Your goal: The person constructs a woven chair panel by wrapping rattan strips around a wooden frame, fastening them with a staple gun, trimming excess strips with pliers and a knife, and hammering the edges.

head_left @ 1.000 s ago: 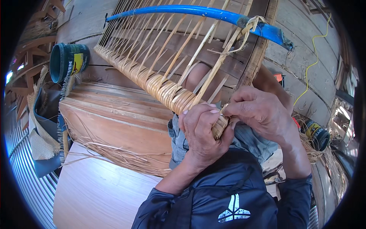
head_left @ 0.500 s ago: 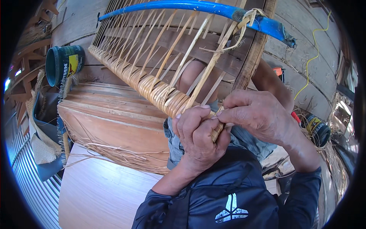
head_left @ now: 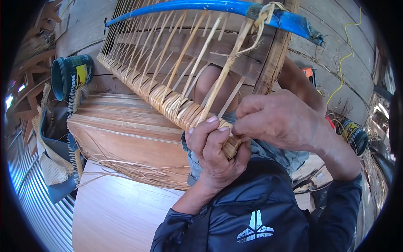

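A pole wrapped in rattan strips point(head_left: 163, 101) slants from the far left down to my lap. My left hand point(head_left: 214, 155) is closed round its near end, fingers over the top and thumb below. Close against that end, my right hand point(head_left: 283, 122) is closed in a pinch; what lies between its fingertips is hidden. Several thin rattan rods point(head_left: 184, 52) rise from the pole toward a bent blue pipe point(head_left: 201, 5) at the top. The nearest rod point(head_left: 226, 69) is tied to the pipe with a strip point(head_left: 265, 17).
A wooden box-like bench point(head_left: 130, 130) stands at left, with loose rattan strips point(head_left: 142, 171) beside a pale board point(head_left: 121, 210). A dark green bucket point(head_left: 71, 75) is at far left. A wooden beam point(head_left: 275, 59), a yellow cord point(head_left: 346, 59) and another can point(head_left: 354, 136) lie to the right.
My right hand has shifted slightly left and up beside the pole's end. My left hand has slid a little, showing more of the wrapped end. The view has shifted slightly.
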`<act>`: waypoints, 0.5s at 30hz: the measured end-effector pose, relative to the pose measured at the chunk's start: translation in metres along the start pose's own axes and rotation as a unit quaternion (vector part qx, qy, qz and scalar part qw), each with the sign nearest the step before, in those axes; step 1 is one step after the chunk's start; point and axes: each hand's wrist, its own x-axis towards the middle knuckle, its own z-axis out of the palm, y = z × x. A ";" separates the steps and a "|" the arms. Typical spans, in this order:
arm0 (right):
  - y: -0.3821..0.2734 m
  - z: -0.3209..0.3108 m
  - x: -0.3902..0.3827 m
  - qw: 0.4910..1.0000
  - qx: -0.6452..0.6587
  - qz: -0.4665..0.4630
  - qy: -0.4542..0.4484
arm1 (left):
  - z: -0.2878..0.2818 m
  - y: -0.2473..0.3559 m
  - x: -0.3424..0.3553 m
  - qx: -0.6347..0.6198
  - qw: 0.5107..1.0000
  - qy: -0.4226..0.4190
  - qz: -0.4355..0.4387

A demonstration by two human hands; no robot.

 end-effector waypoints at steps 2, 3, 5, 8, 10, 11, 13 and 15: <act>0.001 0.001 -0.001 1.000 0.000 -0.021 0.019 | 0.000 0.000 0.003 -0.006 1.000 0.003 0.003; 0.000 0.000 0.000 1.000 -0.002 -0.023 0.005 | -0.001 -0.001 0.004 -0.014 1.000 0.004 0.006; -0.004 -0.001 0.001 1.000 -0.003 -0.024 -0.010 | -0.004 -0.002 0.003 -0.018 1.000 0.002 0.001; -0.010 -0.004 0.006 0.999 -0.008 -0.007 -0.034 | -0.004 0.000 0.007 -0.020 1.000 -0.008 -0.002; -0.014 -0.007 0.007 0.998 -0.005 0.028 -0.060 | -0.006 0.001 0.007 -0.019 1.000 -0.021 0.000; -0.015 -0.007 0.009 0.998 -0.004 0.029 -0.058 | -0.007 0.002 0.007 -0.013 1.000 -0.015 0.001; -0.011 -0.008 0.012 0.998 0.013 0.000 -0.057 | -0.005 0.000 0.007 -0.009 1.000 -0.004 0.012; -0.003 0.000 0.000 0.997 0.054 -0.007 0.054 | -0.001 0.000 0.005 -0.033 0.999 0.019 0.008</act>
